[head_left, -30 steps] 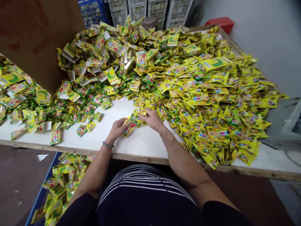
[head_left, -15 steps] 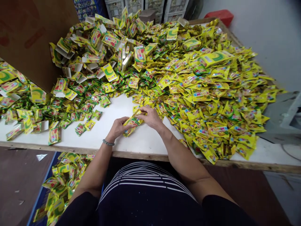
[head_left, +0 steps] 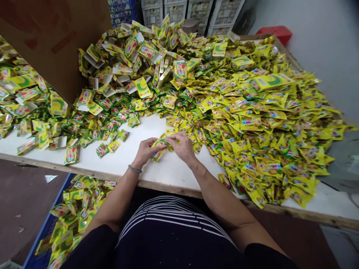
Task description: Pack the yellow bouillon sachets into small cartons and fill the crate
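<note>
A yellow-green packet [head_left: 158,154] is tilted just above the white tabletop [head_left: 168,170], between my two hands. My left hand [head_left: 145,150], with a beaded bracelet at the wrist, has its thumb and fingers closed on the packet's left side. At the packet's upper right end, my right hand [head_left: 182,147] has its fingers pinched on it. Behind the hands, small green packets [head_left: 133,120] and a large heap of yellow packets [head_left: 252,123] lie on the table. Small opened boxes [head_left: 147,51] are piled at the back left.
A large cardboard box [head_left: 56,41] stands at the left. Below the table edge, a blue crate [head_left: 47,224] holds packets. White crates [head_left: 175,11] stack behind the table. A red object [head_left: 276,33] is at the back right corner.
The view has shifted, so the table's contents appear farther right and partly lower. My right fingers have moved slightly along the packet's upper end; both hands still hold it.
</note>
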### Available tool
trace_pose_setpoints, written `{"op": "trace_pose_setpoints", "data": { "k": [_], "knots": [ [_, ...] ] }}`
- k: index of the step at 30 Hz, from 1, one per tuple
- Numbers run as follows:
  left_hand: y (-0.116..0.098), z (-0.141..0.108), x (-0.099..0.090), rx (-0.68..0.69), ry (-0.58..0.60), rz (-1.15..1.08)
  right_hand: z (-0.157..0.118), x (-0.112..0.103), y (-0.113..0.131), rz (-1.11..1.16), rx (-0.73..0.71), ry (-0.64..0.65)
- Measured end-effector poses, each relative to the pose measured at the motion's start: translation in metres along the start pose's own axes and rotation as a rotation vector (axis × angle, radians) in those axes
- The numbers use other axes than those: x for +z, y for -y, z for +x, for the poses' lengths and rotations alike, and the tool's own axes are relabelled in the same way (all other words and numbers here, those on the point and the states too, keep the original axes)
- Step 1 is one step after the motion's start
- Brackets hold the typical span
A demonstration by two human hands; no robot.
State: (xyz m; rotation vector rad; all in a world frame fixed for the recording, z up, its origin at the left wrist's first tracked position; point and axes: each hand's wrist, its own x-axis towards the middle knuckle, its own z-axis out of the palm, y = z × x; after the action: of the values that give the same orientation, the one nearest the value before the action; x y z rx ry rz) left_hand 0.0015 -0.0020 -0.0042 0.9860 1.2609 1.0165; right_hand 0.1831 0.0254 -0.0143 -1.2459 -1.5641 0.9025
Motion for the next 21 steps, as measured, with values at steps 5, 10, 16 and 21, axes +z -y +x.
{"op": "trace_pose_setpoints", "data": {
  "k": [5,10,16,21],
  "knots": [
    [0.005,-0.001,-0.003,0.003,0.007,0.005,-0.001,0.004,-0.003,0.033,0.008,0.239],
    [0.004,-0.004,-0.002,-0.015,0.025,0.000,-0.001,0.004,-0.006,-0.022,-0.053,0.361],
    [-0.005,-0.004,0.002,0.037,-0.050,-0.055,-0.007,0.007,0.001,-0.020,-0.137,0.129],
    [-0.006,-0.004,0.001,0.199,-0.175,-0.011,-0.009,0.018,0.004,0.151,-0.073,-0.042]
  ]
}}
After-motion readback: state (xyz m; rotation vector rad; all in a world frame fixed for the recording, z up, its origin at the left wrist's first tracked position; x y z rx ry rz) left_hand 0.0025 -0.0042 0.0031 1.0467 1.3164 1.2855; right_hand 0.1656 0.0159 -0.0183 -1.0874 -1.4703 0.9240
